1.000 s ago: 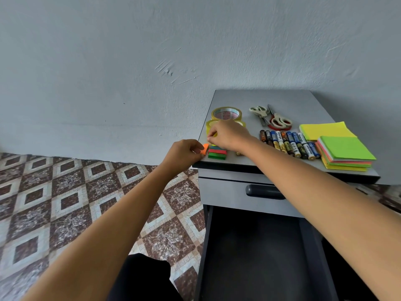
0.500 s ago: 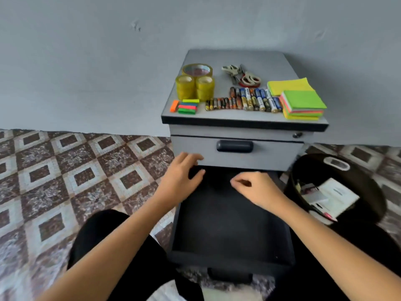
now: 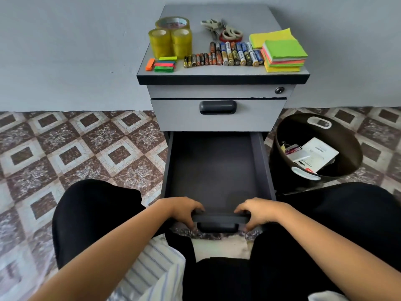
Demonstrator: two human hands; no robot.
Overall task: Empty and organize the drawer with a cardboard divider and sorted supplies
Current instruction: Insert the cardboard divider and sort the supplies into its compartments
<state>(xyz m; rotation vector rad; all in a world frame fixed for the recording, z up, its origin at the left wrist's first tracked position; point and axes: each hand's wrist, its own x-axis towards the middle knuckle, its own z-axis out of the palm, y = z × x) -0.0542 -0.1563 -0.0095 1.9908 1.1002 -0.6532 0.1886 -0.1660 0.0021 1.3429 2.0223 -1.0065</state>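
Two hands, one drawer. Left hand [image 3: 184, 210] grips the front lip of the open bottom drawer [image 3: 168, 170]: fingers [image 3: 196, 208] curled over the top edge, thumb below it, forearm coming in from low left. Right hand [image 3: 259, 210] mirrors it on the same lip, fingers curled over, forearm from low right. The hands are apart, with the drawer handle [image 3: 218, 228] just below and between them. Drawer is pulled out toward the lap, its dark floor running away beyond the fingertips.

Farther beyond the fingers: one closed upper drawer [image 3: 217, 122], then the cabinet top [image 3: 217, 13]. Counted there, left to right:
- three tape rolls [image 3: 170, 41], clustered and touching
- one orange flag strip [image 3: 150, 64] just beside a small flag stack [image 3: 165, 64], four colours showing
- one row of batteries [image 3: 223, 55], side by side, packed too tight for a sure count
- two pairs of scissors [image 3: 223, 31], overlapping
- two sticky-note pads: a yellow pad [image 3: 271, 36] behind, a multicolour pad [image 3: 284, 55] in front

Right of the right-hand fingers, on the floor: one dark bin [image 3: 278, 170] holding papers and packaging.
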